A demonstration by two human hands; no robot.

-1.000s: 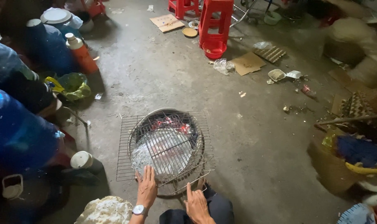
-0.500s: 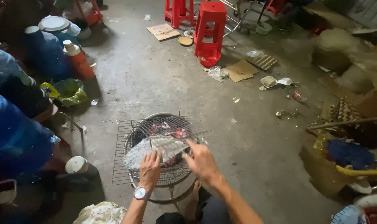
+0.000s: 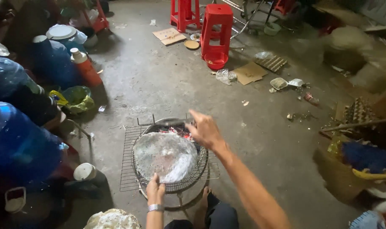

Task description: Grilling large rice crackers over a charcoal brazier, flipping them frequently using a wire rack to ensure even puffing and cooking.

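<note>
Grey concrete floor point(image 3: 159, 85) all around you, dusty and littered, with red plastic stools point(image 3: 216, 25) up at the far end and scraps of cardboard point(image 3: 249, 73) beside them. Big blue water jugs point(image 3: 19, 144) crowd your left side, an orange bottle point(image 3: 86, 68) stands among them, and a green bag point(image 3: 77, 98) sits crumpled on the floor. Right in front of your knees there's a round charcoal brazier point(image 3: 171, 196) with a square wire grill rack point(image 3: 129, 169) laid flat across it. On that rack lies a pale round rice paper sheet point(image 3: 165, 156), blistered and whitish, covering most of the grate; red embers point(image 3: 176, 131) glow just past its far edge. Your left hand point(image 3: 155, 191), wristwatch point(image 3: 155, 208) on, rests at the near edge of the sheet, fingers pointing forward and pressed down on the rim, not wrapped around anything. Your right hand point(image 3: 204, 129) is out over the far right side of the brazier, fingers spread and loose, holding nothing, just above the embers. A white cup point(image 3: 84, 171) sits on the floor left of the rack.
</note>
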